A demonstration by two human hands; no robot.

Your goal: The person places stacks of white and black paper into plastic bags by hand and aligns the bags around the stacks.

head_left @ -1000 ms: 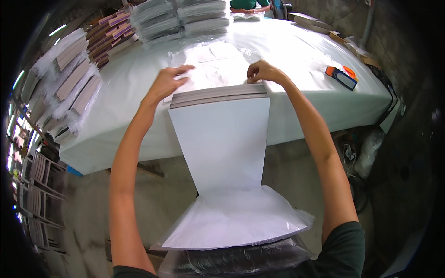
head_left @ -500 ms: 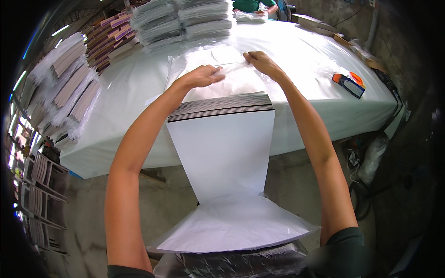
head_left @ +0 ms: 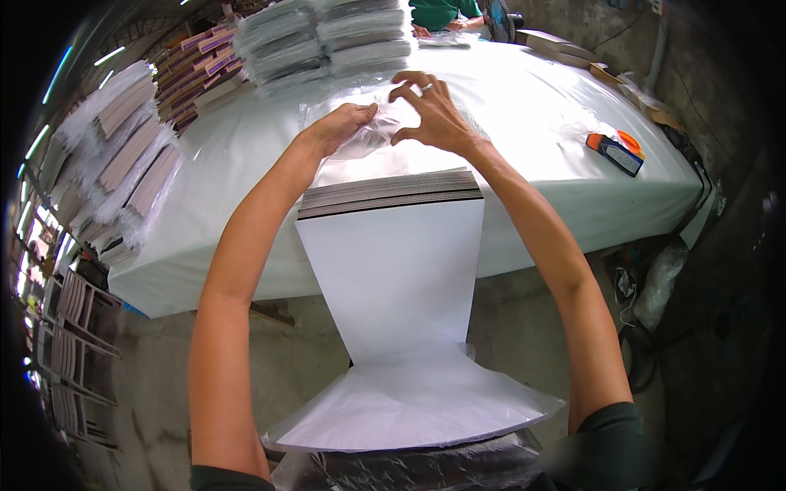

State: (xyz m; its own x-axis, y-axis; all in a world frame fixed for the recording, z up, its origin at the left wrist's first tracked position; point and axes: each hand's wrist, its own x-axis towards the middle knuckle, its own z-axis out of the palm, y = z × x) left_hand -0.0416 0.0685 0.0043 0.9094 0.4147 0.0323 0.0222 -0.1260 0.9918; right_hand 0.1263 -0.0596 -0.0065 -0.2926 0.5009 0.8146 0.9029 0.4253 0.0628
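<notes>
My left hand [head_left: 342, 128] is closed on a crumpled clear plastic bag [head_left: 360, 147] over the far part of the table. Close beside it, my right hand [head_left: 434, 117] is open, its fingers curved and spread above the film, with a ring on one finger. Nearer to me, a thick stack of grey boards [head_left: 393, 193] leans against the table edge, its white front sheet [head_left: 397, 262] facing up toward me. A translucent plastic sleeve [head_left: 417, 401] covers the lower end of that stack and flares out near my body.
Plastic-wrapped bundles [head_left: 323, 37] rise in piles at the back of the white-covered table [head_left: 524, 192]. More wrapped stacks [head_left: 131, 155] stand on the left. A tape dispenser [head_left: 616, 153] lies at the right. Across the table is a person in a green shirt [head_left: 434, 12].
My left hand has gone from fingers extended over the film to gripping it. My right hand has let go of the film's edge and opened, shifting left. The film is now bunched up.
</notes>
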